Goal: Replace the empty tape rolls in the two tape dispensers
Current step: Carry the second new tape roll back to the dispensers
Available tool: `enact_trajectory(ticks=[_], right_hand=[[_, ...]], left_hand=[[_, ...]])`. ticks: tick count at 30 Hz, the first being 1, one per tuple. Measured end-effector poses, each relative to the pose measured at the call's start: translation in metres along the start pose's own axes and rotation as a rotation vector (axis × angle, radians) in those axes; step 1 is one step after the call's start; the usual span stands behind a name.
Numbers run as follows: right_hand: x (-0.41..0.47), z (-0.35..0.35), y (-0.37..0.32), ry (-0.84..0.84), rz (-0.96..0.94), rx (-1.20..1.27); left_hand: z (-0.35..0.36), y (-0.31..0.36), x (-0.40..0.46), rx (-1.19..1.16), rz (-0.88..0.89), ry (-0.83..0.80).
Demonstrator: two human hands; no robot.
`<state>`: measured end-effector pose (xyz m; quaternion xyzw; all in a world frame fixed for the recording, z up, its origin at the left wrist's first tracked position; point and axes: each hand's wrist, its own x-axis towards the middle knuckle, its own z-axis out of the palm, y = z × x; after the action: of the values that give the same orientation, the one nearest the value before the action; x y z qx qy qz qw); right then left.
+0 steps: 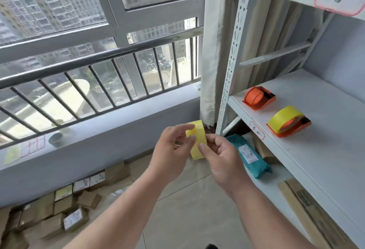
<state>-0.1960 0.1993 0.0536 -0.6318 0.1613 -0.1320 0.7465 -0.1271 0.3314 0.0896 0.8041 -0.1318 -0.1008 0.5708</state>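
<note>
Both hands, left hand and right hand, pinch a yellow tape roll between them. Two orange plastic dispensers sit on the grey metal shelf: the near dispenser carries yellow tape, the far dispenser does not.

Two dispensers on shelf at right: one behind, other nearer. Roll between left hand and right hand, left of shelf. Boxes on floor under window.
</note>
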Motion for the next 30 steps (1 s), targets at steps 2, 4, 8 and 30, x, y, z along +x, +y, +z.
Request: enact_trajectory(ticks=[2,4,8,30], right_hand=[[0.014,0.000,0.001,0.043,0.000,-0.032],[0.028,0.001,0.003,0.074,0.001,-0.058],[0.054,0.006,0.005,0.145,-0.011,-0.146],[0.137,-0.006,0.008,0.568,-0.001,-0.133]], left_hand=[[0.004,-0.002,0.016,0.013,0.011,0.014],[0.006,-0.003,0.035,0.023,0.015,0.006],[0.005,-0.005,0.081,0.043,0.010,-0.043],[0.051,0.007,0.248,0.355,0.462,-0.479]])
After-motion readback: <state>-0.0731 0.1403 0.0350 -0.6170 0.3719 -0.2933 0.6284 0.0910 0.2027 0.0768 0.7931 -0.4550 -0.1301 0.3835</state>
